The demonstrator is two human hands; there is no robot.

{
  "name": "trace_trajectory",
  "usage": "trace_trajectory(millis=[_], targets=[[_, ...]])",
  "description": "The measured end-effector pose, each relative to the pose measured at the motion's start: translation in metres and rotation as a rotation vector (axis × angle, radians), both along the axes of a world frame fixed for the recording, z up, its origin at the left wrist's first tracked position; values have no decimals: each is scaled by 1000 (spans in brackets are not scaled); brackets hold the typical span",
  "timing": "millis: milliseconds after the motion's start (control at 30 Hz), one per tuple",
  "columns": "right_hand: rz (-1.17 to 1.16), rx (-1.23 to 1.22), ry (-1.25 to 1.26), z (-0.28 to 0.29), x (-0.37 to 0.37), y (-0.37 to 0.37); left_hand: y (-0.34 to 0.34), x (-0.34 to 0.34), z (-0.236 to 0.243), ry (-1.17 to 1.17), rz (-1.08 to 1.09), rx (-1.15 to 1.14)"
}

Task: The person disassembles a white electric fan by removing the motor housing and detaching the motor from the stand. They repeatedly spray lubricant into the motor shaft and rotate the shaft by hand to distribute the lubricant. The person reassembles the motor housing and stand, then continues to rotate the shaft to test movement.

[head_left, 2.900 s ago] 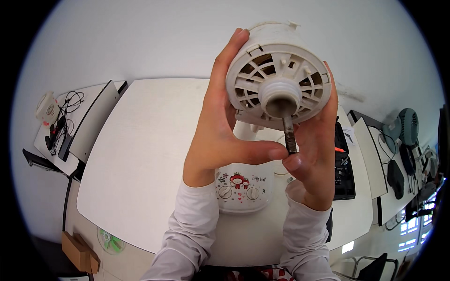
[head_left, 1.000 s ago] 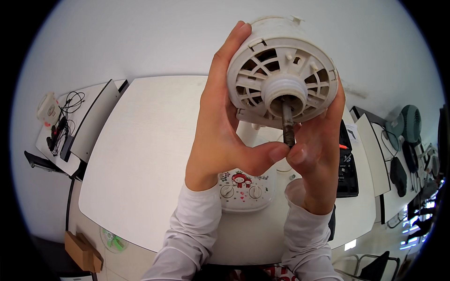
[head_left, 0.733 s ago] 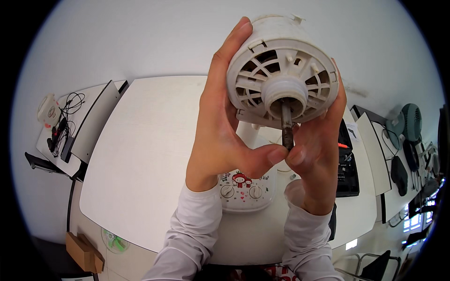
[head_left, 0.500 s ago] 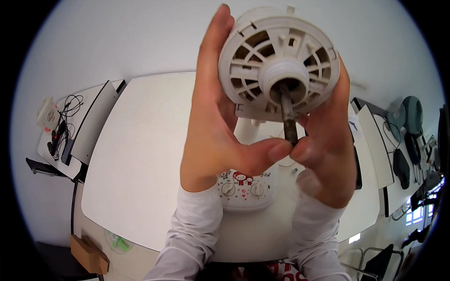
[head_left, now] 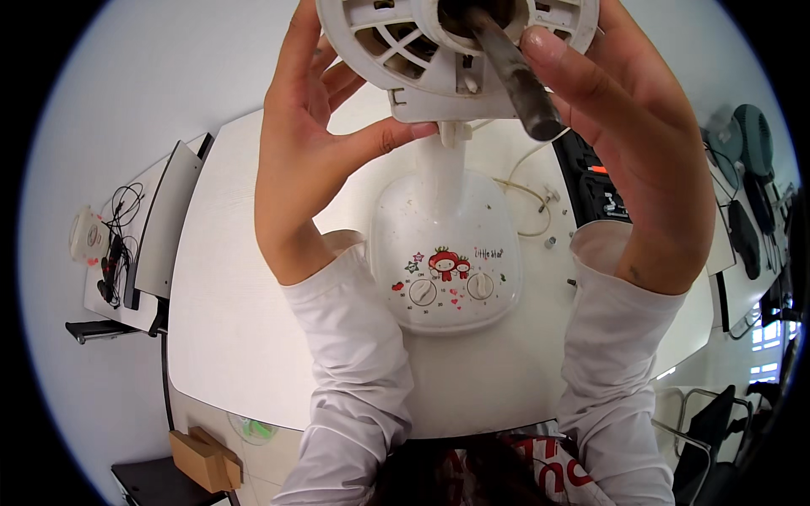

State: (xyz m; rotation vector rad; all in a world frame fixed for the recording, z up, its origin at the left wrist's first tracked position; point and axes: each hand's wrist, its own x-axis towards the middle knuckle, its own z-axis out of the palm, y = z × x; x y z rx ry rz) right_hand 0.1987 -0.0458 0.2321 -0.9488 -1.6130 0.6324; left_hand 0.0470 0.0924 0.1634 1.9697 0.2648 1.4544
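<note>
Motor housing (head_left: 439, 51): white, ribbed and slotted, being held up close to the camera, above the worktop (head_left: 245, 278); its upper part is running out of the picture.
Shaft (head_left: 515, 76): dark metal, sticking out of the housing's middle and pointing down to the right.
Left hand (head_left: 316, 160): gripping the housing's left side, fingers (head_left: 325, 72) spreading narrowly behind the rim, thumb pressing under its lower edge.
Right hand (head_left: 637, 143): cupping the housing's right side, thumb lying just beside the shaft; the remaining fingers are hidden behind the housing.
Fan base (head_left: 443, 253): white, with two dials and a cartoon sticker, standing on the worktop below the hands, between the forearms.
Cord (head_left: 527, 190): pale, trailing on the worktop right of the base.
Screws (head_left: 550, 243): small, lying near the cord.
Black case (head_left: 603, 190): sitting at the worktop's right edge, partly hidden by the right hand.
</note>
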Motion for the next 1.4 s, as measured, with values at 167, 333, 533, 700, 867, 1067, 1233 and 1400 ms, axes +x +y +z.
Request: trace_trajectory(millis=[167,333,533,700,867,1067,1233,1400], targets=[[-13,-9,28,-1,0,4,2,1,0,21,123,65],[1,4,98,-4,4,12,3,0,2,15,20,-15],[166,115,126,-16,20,20,9,3,-2,-20,-5,21],[110,118,94,-15,17,20,7,4,0,16,7,-1],[-36,92,50,-8,11,22,6,1,-1,95,24,-134],[-44,15,100,-8,13,18,8,11,-3,204,-39,-296],[-51,90,43,-32,25,28,12,17,-13,286,-279,-193],[-78,-76,59,-79,45,49,1,27,-11,247,-196,-322]])
